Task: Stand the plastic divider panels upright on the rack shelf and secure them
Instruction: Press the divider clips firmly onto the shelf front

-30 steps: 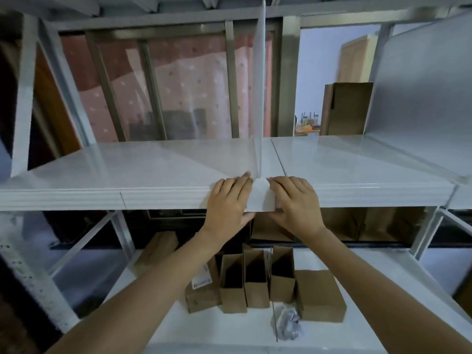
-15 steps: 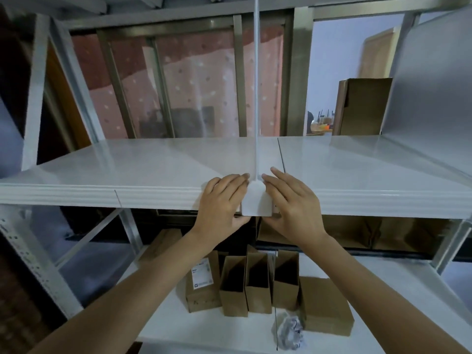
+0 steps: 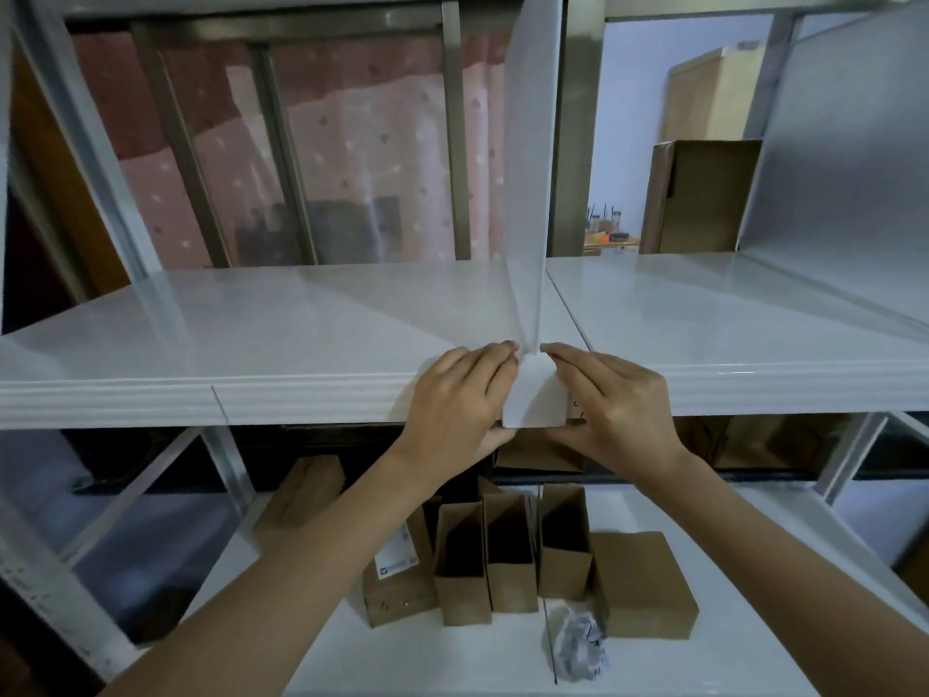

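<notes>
The divider panel (image 3: pixel 528 158), a translucent white plastic sheet, stands upright on the white rack shelf (image 3: pixel 301 319), running from the front lip toward the back just left of the seam between two shelf boards. At its front end a white clip (image 3: pixel 535 397) folds down over the shelf's front edge. The left hand (image 3: pixel 460 394) lies on the shelf edge to the left of the clip, fingers straight and together on top, thumb under the lip at the clip's lower corner. The right hand (image 3: pixel 611 399) mirrors it on the right side, fingers flat on the shelf surface and thumb below. Both forearms reach up from the bottom of the view.

The shelf surface lies bare to either side of the panel. A second panel (image 3: pixel 844 158) leans at the far right, cut off by the frame. The panel's top edge runs out of view. Below, open cardboard boxes (image 3: pixel 507 555) stand on the lower shelf (image 3: pixel 729 646) beside crumpled plastic wrap (image 3: pixel 578 641).
</notes>
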